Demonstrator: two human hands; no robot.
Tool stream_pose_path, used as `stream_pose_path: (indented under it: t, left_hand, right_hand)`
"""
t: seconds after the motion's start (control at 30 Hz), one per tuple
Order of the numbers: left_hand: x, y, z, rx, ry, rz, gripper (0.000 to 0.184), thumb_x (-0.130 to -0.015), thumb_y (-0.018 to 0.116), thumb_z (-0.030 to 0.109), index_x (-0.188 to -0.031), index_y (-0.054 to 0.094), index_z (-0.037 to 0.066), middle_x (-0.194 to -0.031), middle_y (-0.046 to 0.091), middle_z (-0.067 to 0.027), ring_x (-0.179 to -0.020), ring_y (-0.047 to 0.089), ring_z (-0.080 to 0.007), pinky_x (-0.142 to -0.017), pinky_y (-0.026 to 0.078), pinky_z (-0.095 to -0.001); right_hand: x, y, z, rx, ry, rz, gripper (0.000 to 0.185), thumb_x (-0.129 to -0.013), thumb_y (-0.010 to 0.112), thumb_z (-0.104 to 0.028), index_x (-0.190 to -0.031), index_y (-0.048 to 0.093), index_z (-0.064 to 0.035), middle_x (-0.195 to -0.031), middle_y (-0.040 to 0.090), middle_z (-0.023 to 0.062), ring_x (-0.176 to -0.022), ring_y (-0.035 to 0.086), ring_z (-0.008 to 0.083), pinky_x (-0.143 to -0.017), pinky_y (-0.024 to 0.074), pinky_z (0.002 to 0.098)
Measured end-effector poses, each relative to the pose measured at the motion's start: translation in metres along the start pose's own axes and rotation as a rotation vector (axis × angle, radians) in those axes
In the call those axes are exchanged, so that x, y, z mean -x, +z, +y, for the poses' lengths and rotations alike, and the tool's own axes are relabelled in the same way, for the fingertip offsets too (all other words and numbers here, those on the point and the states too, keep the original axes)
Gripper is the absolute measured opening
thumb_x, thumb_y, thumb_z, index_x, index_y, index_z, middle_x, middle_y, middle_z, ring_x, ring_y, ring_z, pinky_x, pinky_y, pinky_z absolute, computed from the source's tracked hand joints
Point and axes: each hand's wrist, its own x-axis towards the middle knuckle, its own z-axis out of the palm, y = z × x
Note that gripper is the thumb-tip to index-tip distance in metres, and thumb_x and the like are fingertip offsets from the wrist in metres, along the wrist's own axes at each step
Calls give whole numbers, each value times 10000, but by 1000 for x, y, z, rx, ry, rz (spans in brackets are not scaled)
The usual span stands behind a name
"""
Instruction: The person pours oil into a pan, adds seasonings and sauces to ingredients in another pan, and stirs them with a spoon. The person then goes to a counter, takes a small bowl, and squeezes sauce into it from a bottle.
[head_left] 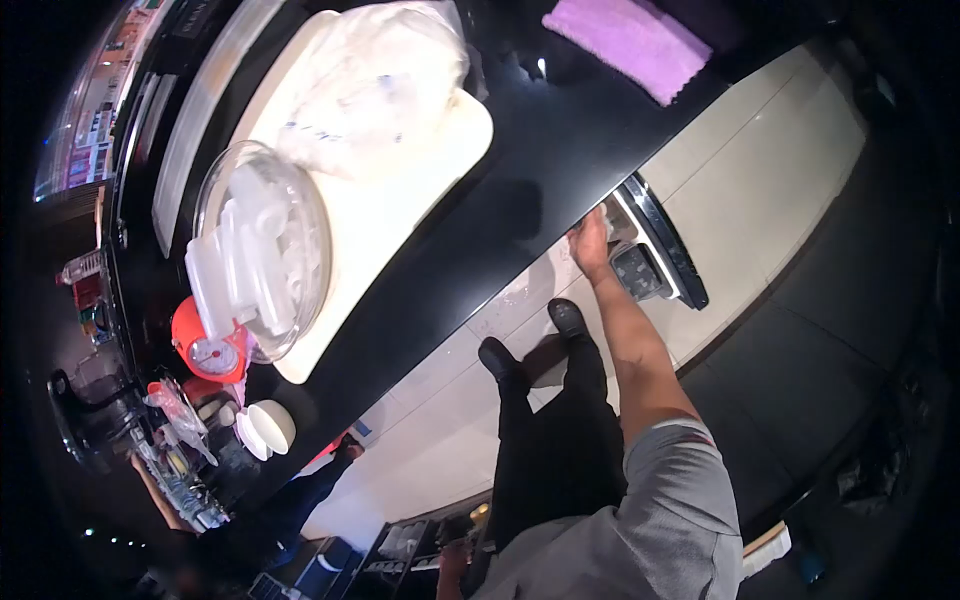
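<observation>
My right hand (590, 242) reaches into an open drawer (665, 240) under the counter. Its fingers are partly hidden at the drawer's inner side, so what they hold, if anything, does not show. Beside the hand, inside the drawer, sits a dark container (640, 270). Low in the view, my left hand (455, 555) hangs near a dark shelf, small and dim, its fingers unclear.
On the black counter (510, 190) lie a white board (440, 165) with a plastic bag (375, 90), a clear bowl (318, 240) of translucent plastic pieces, a red scale (195, 330), white bowls (270, 428) and a purple cloth (630, 40). Another person's arm (155, 490) shows at lower left.
</observation>
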Motion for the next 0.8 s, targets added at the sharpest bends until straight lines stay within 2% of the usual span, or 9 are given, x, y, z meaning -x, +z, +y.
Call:
stream_pose_path:
  t: [0.03,0.13,0.23,0.3,0.37,0.5,0.57,0.77,0.8]
  left_hand:
    - [15,7,26,125,-208,-18,386,-904,663,392,-1112,702,69,-974,731,-118,-892,705,-230,-762,551,-353]
    - [34,6,130,75,-238,-74,382,-920,665,336,-1150,683,32,-1012,728,-148,-940,699,-214,-810,540,-336]
    - [49,6,244,155,125,177,341,-935,701,236,-1171,665,-8,-933,725,-84,-820,676,-135,-734,541,-290]
    - [54,-1,309,198,105,163,374,-946,691,237,-1228,649,-4,-1005,725,-113,-894,675,-157,-800,540,-308]
    - [46,-5,322,177,93,159,373,-953,679,215,-1258,637,5,-1060,719,-116,-935,669,-156,-840,531,-301]
    - [36,-14,355,238,80,170,362,-974,651,190,-1276,618,-6,-1085,708,-113,-951,654,-154,-846,520,-298]
    - [31,-17,353,502,127,262,308,-959,664,200,-1178,656,-17,-906,694,-59,-785,630,-113,-713,515,-259]
    - [34,-65,362,892,263,826,250,-950,688,137,-1137,599,-2,-880,598,-11,-811,572,-86,-727,477,-239]
    - [34,-74,353,933,309,890,274,-947,690,133,-1161,584,-1,-932,602,-24,-847,575,-96,-752,482,-245]
  right_hand:
    - [-10,12,17,-93,22,60,585,-716,728,53,-1255,537,-70,-1229,544,204,-1161,537,438,-951,482,455]
    - [-33,13,45,111,93,-24,467,-729,739,-28,-1170,591,-62,-1161,590,166,-1087,569,388,-921,469,467]
    - [-41,78,159,223,-142,134,340,-733,736,-102,-1061,658,-69,-1070,628,129,-1033,585,331,-887,449,456]
    - [-66,35,102,324,259,-56,295,-756,734,-153,-1014,681,-19,-1047,674,202,-1022,619,413,-881,486,500]
    - [-60,51,121,255,235,163,330,-791,716,-207,-1043,676,3,-1082,670,239,-1017,623,452,-875,498,505]
    - [-53,62,155,232,360,66,451,-827,685,-295,-1180,654,-16,-1151,659,232,-1076,602,432,-946,456,485]
    - [-44,59,152,239,319,28,441,-824,695,-270,-1182,651,-16,-1168,654,229,-1091,594,432,-958,452,476]
    - [36,-9,119,-151,220,-61,420,-815,724,-194,-1187,644,-16,-1219,637,221,-1137,570,434,-994,438,448]
    - [37,-46,82,142,85,-145,412,-845,692,-173,-1209,625,8,-1229,625,246,-1113,584,441,-955,457,467]
